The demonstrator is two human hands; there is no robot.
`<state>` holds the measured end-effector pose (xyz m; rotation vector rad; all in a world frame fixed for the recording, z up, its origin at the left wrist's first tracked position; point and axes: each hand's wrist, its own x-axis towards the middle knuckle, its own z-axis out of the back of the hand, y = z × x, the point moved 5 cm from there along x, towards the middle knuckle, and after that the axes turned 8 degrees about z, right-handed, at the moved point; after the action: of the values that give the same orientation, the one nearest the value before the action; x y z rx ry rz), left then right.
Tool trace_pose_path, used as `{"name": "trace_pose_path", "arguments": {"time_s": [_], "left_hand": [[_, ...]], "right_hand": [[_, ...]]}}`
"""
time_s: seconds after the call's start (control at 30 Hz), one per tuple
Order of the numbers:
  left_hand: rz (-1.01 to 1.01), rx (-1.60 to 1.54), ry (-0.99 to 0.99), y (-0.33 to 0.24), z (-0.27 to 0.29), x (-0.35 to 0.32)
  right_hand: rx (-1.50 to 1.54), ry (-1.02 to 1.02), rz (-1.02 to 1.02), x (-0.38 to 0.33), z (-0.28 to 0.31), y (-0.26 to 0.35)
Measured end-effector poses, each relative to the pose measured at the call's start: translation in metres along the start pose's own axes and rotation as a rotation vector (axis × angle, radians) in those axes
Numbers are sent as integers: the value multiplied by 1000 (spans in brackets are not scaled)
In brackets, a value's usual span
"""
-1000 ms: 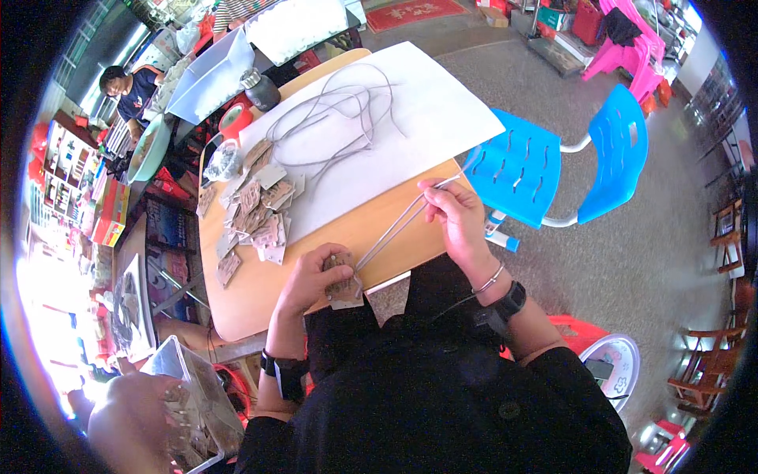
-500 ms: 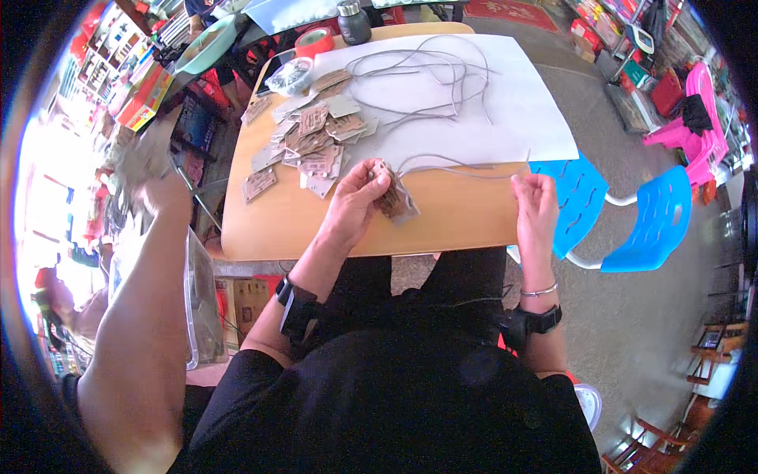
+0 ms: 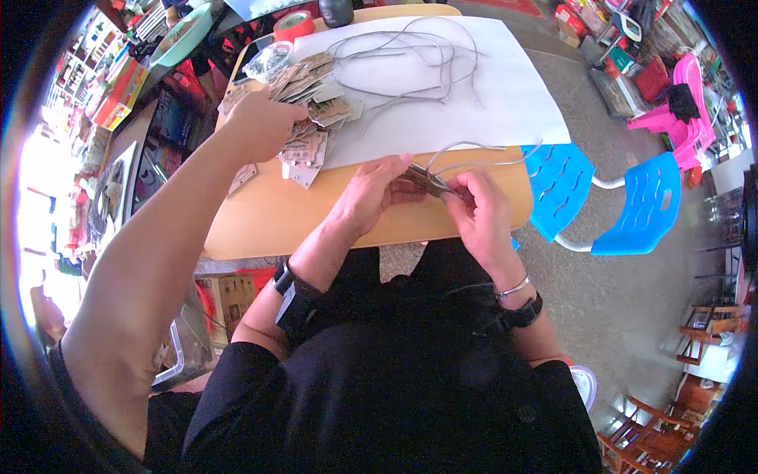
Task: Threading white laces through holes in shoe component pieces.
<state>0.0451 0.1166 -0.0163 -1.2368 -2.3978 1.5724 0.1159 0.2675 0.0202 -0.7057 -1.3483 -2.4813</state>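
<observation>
Above the near edge of the table, my left hand [image 3: 371, 193] is closed round a small stack of brown cardboard tags [image 3: 426, 180]. Grey cord [image 3: 482, 163] comes off the stack and trails to the right across the table. My right hand [image 3: 480, 207] is closed too, its thumb and fingers pinching the cord close against the stack's right side. The fingertips partly hide where cord and tags meet. Farther left lies a loose pile of similar tags [image 3: 304, 150], and another person's hand [image 3: 264, 126] reaches onto it from the left.
A white sheet [image 3: 505, 87] covers the table's far right, with loops of grey cord [image 3: 395, 43] on it. At the far left stand red tape [image 3: 294, 26], a clear plastic bag [image 3: 268, 62] and a dark bottle [image 3: 337, 11]. Blue chairs [image 3: 643, 205] flank the table's right side.
My right hand has moved left from the cord's far end to the tag stack. The other person's hand has swung in from the left, bringing tags onto the pile.
</observation>
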Motion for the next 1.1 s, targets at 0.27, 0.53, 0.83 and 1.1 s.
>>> {"name": "trace_pose_path", "arguments": {"time_s": [0.27,0.53,0.83,1.1], "left_hand": [[-7,65,88,-6,-1,-3],[36,127,227,-6,0,-2],[225,-103,505,4,-5,-8],[380,-266,509,11,-9,-13]], "right_hand": [[119,-27,-135,-2,-3,-10],[117,2,-153,-4,5,-6],[71,86,18,2,12,6],[155,151,42,2,11,11]]}}
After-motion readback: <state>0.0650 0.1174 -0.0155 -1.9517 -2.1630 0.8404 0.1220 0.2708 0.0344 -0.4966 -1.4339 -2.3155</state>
